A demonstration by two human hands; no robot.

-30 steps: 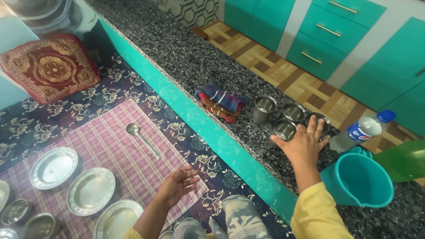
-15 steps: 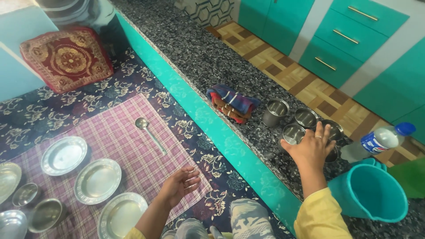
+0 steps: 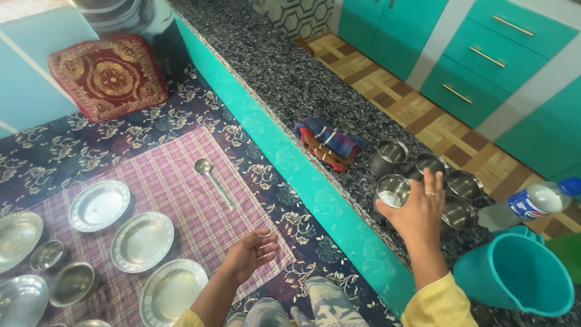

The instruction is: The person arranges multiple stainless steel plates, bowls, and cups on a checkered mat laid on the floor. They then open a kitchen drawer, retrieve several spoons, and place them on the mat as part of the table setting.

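My right hand (image 3: 419, 217) reaches over the speckled granite counter (image 3: 290, 79), its thumb and fingers closed around a steel cup (image 3: 393, 191) near the counter's teal edge. Several more steel cups (image 3: 390, 154) stand in a cluster just behind and to the right of it. Lower down, my left hand (image 3: 251, 254) hovers palm up with fingers apart over the corner of a purple checked cloth (image 3: 175, 181) and holds nothing.
Steel plates (image 3: 142, 241), small bowls (image 3: 72, 283) and a long ladle (image 3: 213, 178) lie on the checked cloth. On the counter are a folded striped cloth (image 3: 327, 142), a lying plastic bottle (image 3: 535, 203) and a teal bucket (image 3: 514, 281). A red cushion (image 3: 106, 75) sits far left.
My right hand has shifted left from above the cup cluster and closed on the cup nearest the edge. My left hand has stayed over the cloth corner.
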